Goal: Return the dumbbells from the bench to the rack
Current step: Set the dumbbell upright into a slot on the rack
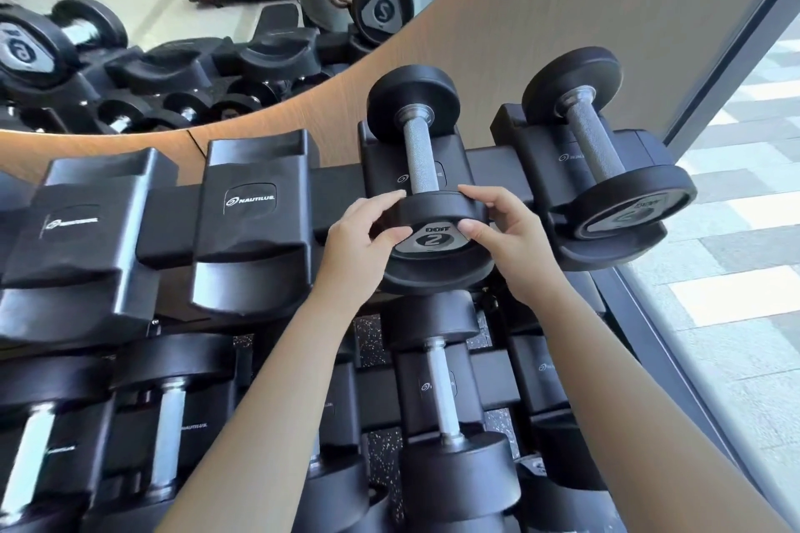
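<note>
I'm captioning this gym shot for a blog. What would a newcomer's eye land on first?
Centre frame, the left hand and right hand grip the near head of a dumbbell marked 2, lying in a top-tier cradle of the Nautilus rack. A second dumbbell sits just right; two cradles to the left hold nothing.

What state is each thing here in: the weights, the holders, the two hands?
Dumbbell marked 2: lies in its top-row cradle, held at the near end.
Left hand: grips that end's left side.
Right hand: grips its right side.
Right dumbbell: rests in its cradle, untouched.
Logo cradle: empty.
Far-left cradle: empty.
Lower dumbbell: racked.
</note>
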{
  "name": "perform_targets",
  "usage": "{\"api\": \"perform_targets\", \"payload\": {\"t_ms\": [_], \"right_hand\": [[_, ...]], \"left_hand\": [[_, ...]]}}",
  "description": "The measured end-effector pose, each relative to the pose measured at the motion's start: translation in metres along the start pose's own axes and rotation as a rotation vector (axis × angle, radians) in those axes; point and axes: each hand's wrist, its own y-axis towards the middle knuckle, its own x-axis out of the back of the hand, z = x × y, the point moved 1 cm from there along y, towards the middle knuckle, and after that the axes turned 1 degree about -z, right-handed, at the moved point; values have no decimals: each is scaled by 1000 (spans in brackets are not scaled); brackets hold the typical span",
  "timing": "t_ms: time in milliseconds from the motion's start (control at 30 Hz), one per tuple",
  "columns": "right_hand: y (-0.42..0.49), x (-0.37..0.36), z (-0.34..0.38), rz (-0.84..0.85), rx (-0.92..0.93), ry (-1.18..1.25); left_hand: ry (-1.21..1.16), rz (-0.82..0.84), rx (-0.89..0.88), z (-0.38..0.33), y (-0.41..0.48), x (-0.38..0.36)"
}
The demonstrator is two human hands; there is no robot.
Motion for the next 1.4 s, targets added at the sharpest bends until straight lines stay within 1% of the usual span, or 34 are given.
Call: {"api": "perform_targets", "payload": {"t_ms": [100,367,567,867,1033,1100,1200,1300,1400], "right_hand": [[-1,4,-6,-2,0,98],[-1,7,-5,21,0,78],[-2,3,-2,22,6,49],[-7,-1,-5,-15,9,87],[-19,-6,-3,-86,-7,-16],[-27,-5,0,-128,-8,-79],[-45,1,4,-163,-42,-124],[-69,5,6,-158,-32,-295],[-93,3,12,-135,53,-486]], "left_hand": [[25,-36,-18,-5,-2,-5],[-46,-130,18,-10,-12,-15],[-46,-134,55,-3,-13,-11],[-25,-125,53,-6,-20,-13],[77,-88,64,-10,-32,-10],[98,-63,108,-9,-40,-6],[131,-69,173,-12,-56,-2],[191,-66,134,-22,-77,-6],[279,-24,103,-33,-101,-12]]}}
